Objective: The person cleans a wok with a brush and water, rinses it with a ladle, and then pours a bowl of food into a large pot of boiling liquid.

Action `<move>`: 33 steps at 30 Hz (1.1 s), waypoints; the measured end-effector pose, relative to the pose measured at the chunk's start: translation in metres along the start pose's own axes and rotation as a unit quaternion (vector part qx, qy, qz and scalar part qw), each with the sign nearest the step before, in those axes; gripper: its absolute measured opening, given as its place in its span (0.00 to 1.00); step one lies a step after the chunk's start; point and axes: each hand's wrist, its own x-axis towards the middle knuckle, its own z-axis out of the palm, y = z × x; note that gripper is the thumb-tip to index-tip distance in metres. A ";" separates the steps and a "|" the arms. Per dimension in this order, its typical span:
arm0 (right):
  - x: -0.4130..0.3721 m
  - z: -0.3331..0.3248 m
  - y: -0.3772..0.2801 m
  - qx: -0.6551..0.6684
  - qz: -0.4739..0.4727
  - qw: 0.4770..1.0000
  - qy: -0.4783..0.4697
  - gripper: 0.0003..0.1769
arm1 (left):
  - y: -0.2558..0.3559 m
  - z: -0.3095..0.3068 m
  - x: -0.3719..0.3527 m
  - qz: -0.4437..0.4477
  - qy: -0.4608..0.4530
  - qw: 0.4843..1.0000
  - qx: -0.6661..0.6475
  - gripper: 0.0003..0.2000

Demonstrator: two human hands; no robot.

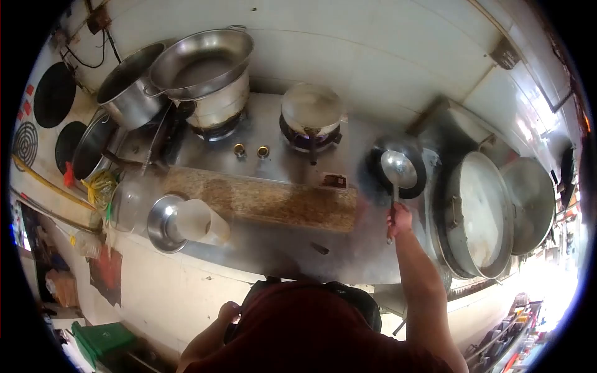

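My right hand (400, 219) is closed round the handle of a metal ladle (399, 169). The ladle's round bowl overlaps a dark wok (421, 180) at the right of the steel counter. Low by my waist, my left hand (231, 310) rests close against my body, its fingers mostly hidden. Left of the ladle, a pan (311, 107) with pale, cloudy contents sits on a lit burner (311, 140), its dark handle pointing toward me. A long wooden board (267, 200) lies across the counter in front of the burners.
A wide metal basin (202, 59) tops a large pot (217, 102) at the back left, beside another deep pot (134, 93). Near the front left are a steel bowl (163, 233) and a translucent plastic container (198, 221). A large round pan (479, 214) stands at right.
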 end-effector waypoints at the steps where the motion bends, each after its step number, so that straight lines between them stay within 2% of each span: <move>1: 0.002 0.001 0.000 -0.001 0.001 1.000 -0.002 0.08 | 0.001 -0.002 0.000 -0.002 0.001 1.000 -0.001 0.08; 4: 0.011 0.003 0.006 -0.005 0.003 1.000 -0.016 0.08 | 0.001 -0.005 0.000 0.043 -0.010 0.997 0.059 0.07; 6: 0.015 0.003 0.010 0.009 0.020 1.000 -0.014 0.07 | 0.002 -0.007 0.003 0.121 0.017 0.979 0.166 0.07; 7: 0.016 0.002 0.011 0.009 0.021 1.000 -0.015 0.07 | -0.003 0.000 0.007 0.119 0.016 0.979 0.166 0.07; 9: 0.017 -0.001 0.011 -0.013 0.021 0.999 -0.028 0.06 | -0.011 0.012 0.010 0.067 0.086 0.994 0.015 0.07; 13: 0.015 -0.014 0.010 -0.037 0.027 0.997 -0.062 0.06 | 0.014 -0.014 0.004 0.104 0.055 0.989 0.089 0.08; 15: 0.013 -0.017 0.010 0.004 0.051 0.994 -0.092 0.08 | 0.022 -0.016 0.006 0.014 0.055 0.998 -0.011 0.09; 19: -0.006 -0.019 0.006 0.025 0.062 0.993 -0.095 0.10 | 0.019 -0.009 0.019 0.035 0.080 0.996 -0.007 0.10; 21: -0.013 -0.021 0.005 0.019 0.074 0.993 -0.089 0.11 | 0.020 -0.011 0.024 0.215 0.069 0.953 0.204 0.10; 22: -0.017 -0.023 0.007 0.022 0.075 0.993 -0.090 0.11 | 0.015 -0.005 0.030 0.213 0.070 0.952 0.207 0.10; 25: -0.035 -0.032 0.011 -0.015 0.089 0.993 -0.082 0.11 | 0.017 0.007 0.035 0.203 0.080 0.966 0.137 0.10; 26: -0.046 -0.039 0.014 -0.028 0.067 0.993 -0.097 0.12 | 0.028 0.006 0.034 0.079 0.051 0.996 0.004 0.09; 27: -0.058 -0.047 0.017 -0.039 0.045 0.992 -0.110 0.13 | 0.040 -0.001 0.032 -0.046 0.020 0.990 -0.128 0.09; 28: -0.068 -0.059 0.023 -0.037 0.045 0.992 -0.111 0.13 | 0.051 -0.015 0.026 0.175 0.015 0.946 0.274 0.10; 29: -0.079 -0.071 0.030 -0.037 0.022 0.989 -0.138 0.15 | 0.052 -0.013 0.029 0.175 0.016 0.945 0.276 0.10; 31: -0.103 -0.098 0.041 -0.033 -0.003 0.986 -0.164 0.17 | 0.064 -0.016 0.032 0.164 0.111 0.973 0.116 0.12; 32: -0.118 -0.113 0.045 -0.053 0.011 0.988 -0.143 0.15 | 0.076 -0.020 0.029 0.051 0.096 0.993 -0.042 0.14; 33: -0.133 -0.130 0.051 -0.073 0.026 0.990 -0.121 0.14 | 0.085 -0.021 0.033 0.052 0.094 0.994 -0.037 0.14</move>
